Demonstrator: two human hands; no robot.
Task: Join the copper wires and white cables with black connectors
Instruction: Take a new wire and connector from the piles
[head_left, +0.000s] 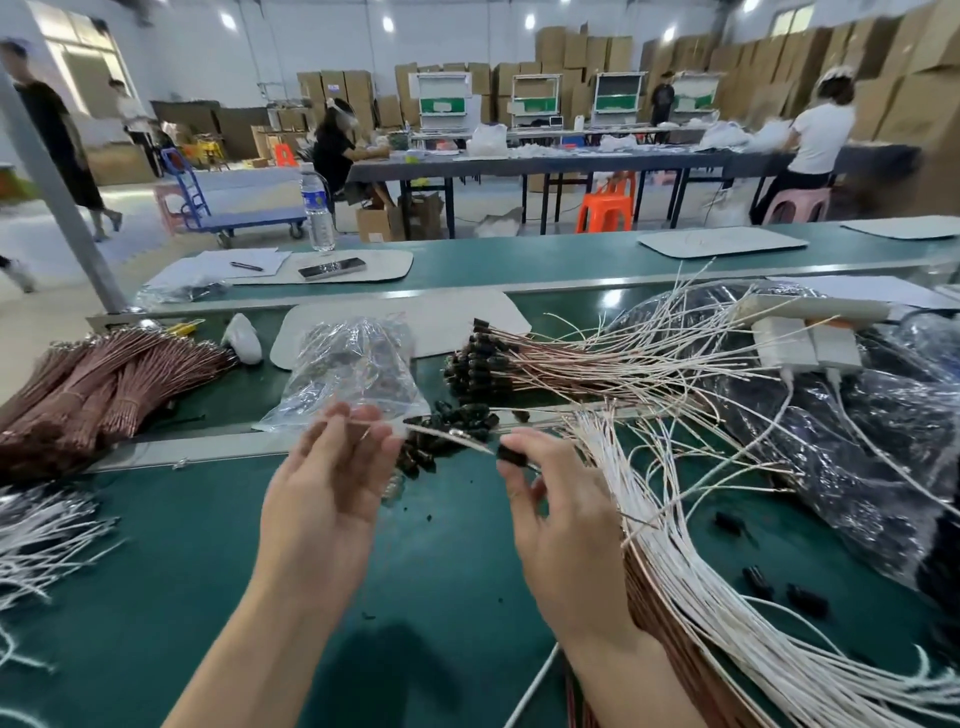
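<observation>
The black connector (511, 454) sits pinched between the thumb and forefinger of my right hand (561, 530), held just above the near edge of the green counter (208, 597). My left hand (332, 488) is raised beside it, palm toward me, its fingertips pinching a thin wire (441, 435) whose free end reaches across to the right and almost meets the connector. Just beyond the two hands lies a heap of loose connectors (467, 413), and behind that a clear plastic bag (353, 369) with more dark pieces inside. To the right of the bag is a pile of joined leads (483, 358), their black ends stacked toward the left and their wires fanning off to the right. A thick sheaf of white cables (675, 545) sweeps under and past my right wrist, with copper strands beneath it; it crowds the right side of my working space. A few stray connectors (758, 582) lie to the right of it, near a crinkled black plastic bag (831, 441) and a white power strip (800, 343). Far left is a tied bundle of copper wires (98, 384), and near left more white cable ends (41, 535). On the far lane stand a water bottle (317, 208), its blue label too blurred to read, a phone (332, 268) and a pen (247, 266).
</observation>
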